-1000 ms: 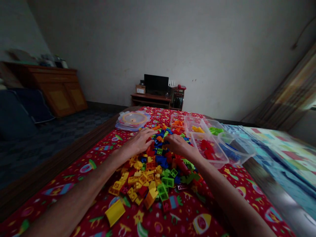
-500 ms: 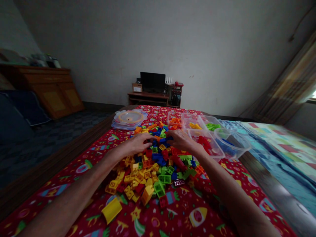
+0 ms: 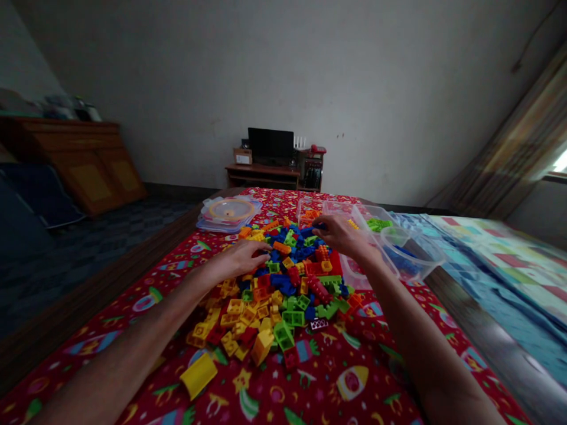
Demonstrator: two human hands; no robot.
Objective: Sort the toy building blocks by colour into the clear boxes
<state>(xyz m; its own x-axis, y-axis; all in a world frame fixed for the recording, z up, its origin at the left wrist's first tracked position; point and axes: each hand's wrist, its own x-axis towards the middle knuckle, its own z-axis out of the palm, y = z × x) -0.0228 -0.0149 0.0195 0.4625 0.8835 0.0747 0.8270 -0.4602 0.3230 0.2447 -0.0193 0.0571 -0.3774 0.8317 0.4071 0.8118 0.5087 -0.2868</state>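
A heap of toy building bricks [image 3: 266, 310] in yellow, green, red, orange and blue spreads over a red patterned cloth [image 3: 310, 383]. At the heap's left side, my left hand [image 3: 243, 258] rests low over the bricks, thumb and fingers apart with nothing visible between them. My right hand [image 3: 343, 236] is at the far right side of the heap, its fingers bent around a dark blue brick [image 3: 319, 226], partly hidden by them. A curved yellow piece [image 3: 199, 375] lies apart at the near left.
Clear plastic tubs stand on the right: one with green bricks [image 3: 378, 225], a round tub [image 3: 432, 262] with blue ones, another with orange bricks [image 3: 310, 217]. Stacked lids [image 3: 228, 213] lie at the far left. A bed [image 3: 500, 248] adjoins the table's right side.
My right hand has moved right and slightly away from me, from the middle of the heap toward the tubs, with a blue brick at its fingers. My left hand has barely moved.
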